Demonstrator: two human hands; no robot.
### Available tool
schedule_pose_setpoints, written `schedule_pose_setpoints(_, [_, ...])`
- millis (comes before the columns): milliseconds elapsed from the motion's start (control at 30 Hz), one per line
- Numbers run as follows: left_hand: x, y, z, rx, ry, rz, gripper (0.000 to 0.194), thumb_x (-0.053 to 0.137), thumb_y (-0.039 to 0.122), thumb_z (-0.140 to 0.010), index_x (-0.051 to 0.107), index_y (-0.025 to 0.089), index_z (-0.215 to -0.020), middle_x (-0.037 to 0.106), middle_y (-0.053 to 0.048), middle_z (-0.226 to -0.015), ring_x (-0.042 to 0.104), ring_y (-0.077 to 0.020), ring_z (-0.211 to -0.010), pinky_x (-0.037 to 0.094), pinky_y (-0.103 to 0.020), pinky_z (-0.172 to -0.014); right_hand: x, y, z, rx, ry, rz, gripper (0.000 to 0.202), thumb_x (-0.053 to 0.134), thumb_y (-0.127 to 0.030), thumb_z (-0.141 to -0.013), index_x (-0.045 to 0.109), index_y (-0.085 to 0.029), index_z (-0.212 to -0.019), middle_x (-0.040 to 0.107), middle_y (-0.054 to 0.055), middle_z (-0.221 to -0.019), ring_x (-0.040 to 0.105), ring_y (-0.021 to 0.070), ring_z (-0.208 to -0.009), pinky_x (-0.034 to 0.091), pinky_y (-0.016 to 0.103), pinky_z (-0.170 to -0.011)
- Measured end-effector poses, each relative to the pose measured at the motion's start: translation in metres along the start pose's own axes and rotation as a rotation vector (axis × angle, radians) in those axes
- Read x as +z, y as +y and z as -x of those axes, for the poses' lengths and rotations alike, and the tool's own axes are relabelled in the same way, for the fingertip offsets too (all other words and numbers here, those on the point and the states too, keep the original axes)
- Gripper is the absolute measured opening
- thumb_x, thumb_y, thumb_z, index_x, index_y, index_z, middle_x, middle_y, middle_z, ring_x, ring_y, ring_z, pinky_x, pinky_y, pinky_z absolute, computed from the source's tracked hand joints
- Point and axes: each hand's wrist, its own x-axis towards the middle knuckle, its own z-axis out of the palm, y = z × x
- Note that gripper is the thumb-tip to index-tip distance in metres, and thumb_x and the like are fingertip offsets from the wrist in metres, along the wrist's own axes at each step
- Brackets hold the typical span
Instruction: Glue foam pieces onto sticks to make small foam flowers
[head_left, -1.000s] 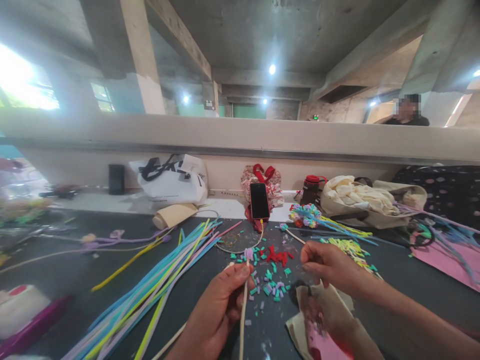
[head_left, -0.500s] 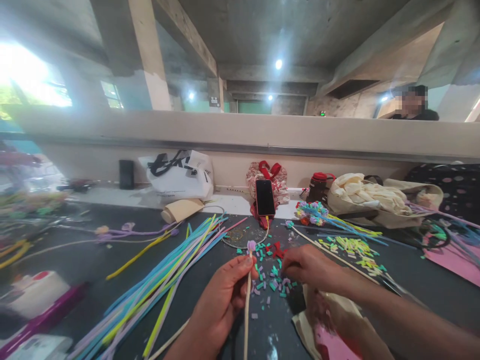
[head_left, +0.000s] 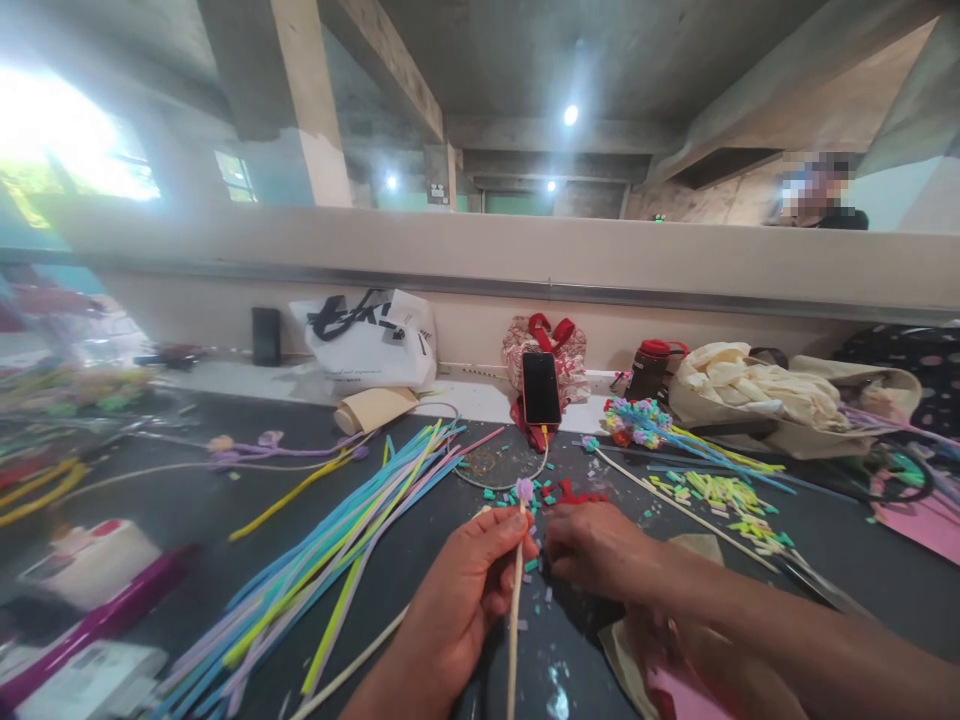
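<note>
In the head view, low in the middle of the frame, the left hand (head_left: 461, 600) is pinched shut on a thin cream stick (head_left: 514, 610) that stands upright with a small lilac bead (head_left: 524, 489) at its tip. Just to its right, the right hand (head_left: 596, 545) lies palm down, fingers curled together over the scattered cut pieces (head_left: 541, 585) on the dark surface (head_left: 420, 540); whether it grips one I cannot tell. A fan of coloured tubes (head_left: 337, 560) lies to the left, and a phone (head_left: 541, 388) leans above centre.
</note>
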Motion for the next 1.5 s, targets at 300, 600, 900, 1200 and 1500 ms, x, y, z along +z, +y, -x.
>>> schedule_pose_setpoints(300, [-0.005,-0.008,-0.005,-0.038,-0.118,-0.008,0.018,0.06,0.03,-0.069,0.055,0.013,-0.063,0.041,0.007,-0.043,0.028,-0.0003,-0.035,0.016,-0.012,-0.033,-0.008,-0.002,-0.001,0.029,0.038,-0.168,0.013,0.047,-0.011,-0.066,0.057,-0.018,-0.069,0.058,-0.001,-0.067,0.053,0.0117,-0.061,0.033,0.019,-0.053])
schedule_pose_setpoints(600, [-0.005,-0.017,-0.01,-0.149,-0.123,-0.009,0.018,0.064,0.028,-0.064,0.055,0.012,-0.062,0.048,0.005,-0.045,0.035,-0.0009,-0.034,0.025,-0.012,-0.035,-0.022,0.011,0.035,0.188,0.083,-0.584,0.02,0.04,-0.009,-0.07,0.057,-0.017,-0.077,0.056,-0.003,-0.064,0.055,0.0101,-0.057,0.04,0.017,-0.051])
schedule_pose_setpoints(900, [-0.006,-0.023,-0.017,-0.173,-0.116,-0.068,0.022,0.065,0.031,-0.063,0.052,0.014,-0.06,0.047,0.006,-0.042,0.03,-0.0001,-0.028,0.017,-0.012,-0.029,-0.019,0.022,0.034,0.263,0.174,-0.913,0.006,0.05,-0.013,-0.065,0.055,-0.016,-0.065,0.048,-0.007,-0.052,0.046,0.0071,-0.045,0.032,0.016,-0.042])
schedule_pose_setpoints(1200, [0.001,-0.013,-0.007,-0.048,0.024,-0.032,0.016,0.064,0.027,-0.066,0.057,0.012,-0.067,0.049,0.005,-0.048,0.032,0.0015,-0.033,0.018,-0.009,-0.032,-0.023,0.031,0.035,0.299,0.193,-0.906,0.01,0.048,-0.011,-0.064,0.056,-0.016,-0.067,0.049,-0.006,-0.051,0.045,0.0067,-0.043,0.031,0.015,-0.04])
schedule_pose_setpoints(1500, [0.007,-0.014,0.0,-0.065,0.111,-0.002,0.018,0.07,0.026,-0.061,0.059,0.012,-0.064,0.052,0.003,-0.048,0.039,0.0001,-0.036,0.03,-0.008,-0.035,-0.026,0.025,0.041,0.236,0.237,-0.772,0.026,0.047,-0.004,-0.06,0.064,-0.017,-0.075,0.058,-0.003,-0.069,0.052,0.0088,-0.055,0.038,0.017,-0.05])
